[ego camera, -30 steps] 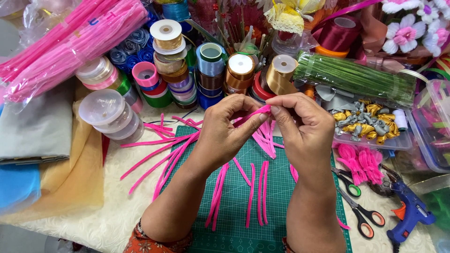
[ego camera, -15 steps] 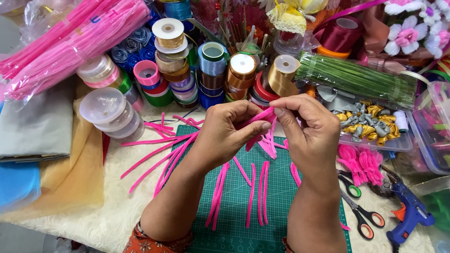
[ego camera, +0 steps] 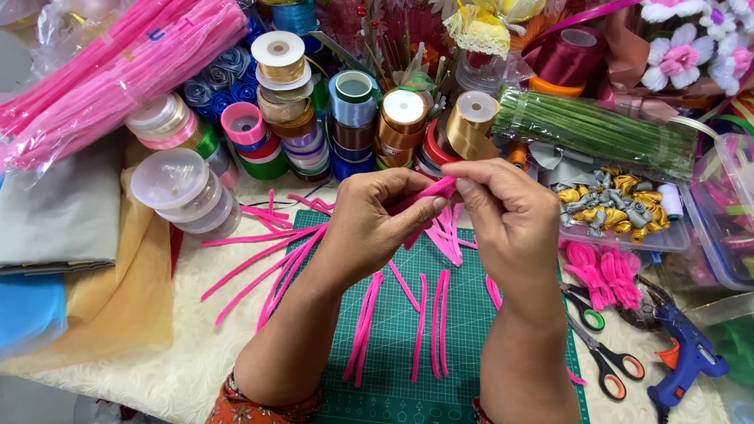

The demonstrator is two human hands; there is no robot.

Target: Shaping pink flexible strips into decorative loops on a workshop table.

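Note:
Both of my hands are raised over a green cutting mat (ego camera: 393,345) and pinch one pink pipe cleaner (ego camera: 434,195) between them. My left hand (ego camera: 373,224) grips its lower part between thumb and fingers. My right hand (ego camera: 509,216) holds the upper end with fingertips. The piece looks bent or folded between the two hands; its middle is hidden by my fingers. Several more cut pink pipe cleaners (ego camera: 436,322) lie flat on the mat beneath my forearms and spread to the left onto the white cloth.
Ribbon spools (ego camera: 353,118) stand in stacks behind the mat. A bag of long pink pipe cleaners (ego camera: 118,78) lies at upper left, green stems (ego camera: 597,129) at upper right. Scissors (ego camera: 605,353), a blue glue gun (ego camera: 687,357) and a tray of small metallic pieces (ego camera: 616,208) sit right. Folded fabrics (ego camera: 71,251) lie left.
My hands have kept working the same pink pipe cleaner, shifting slightly up and right; the fingers have re-gripped and the piece looks more folded between them.

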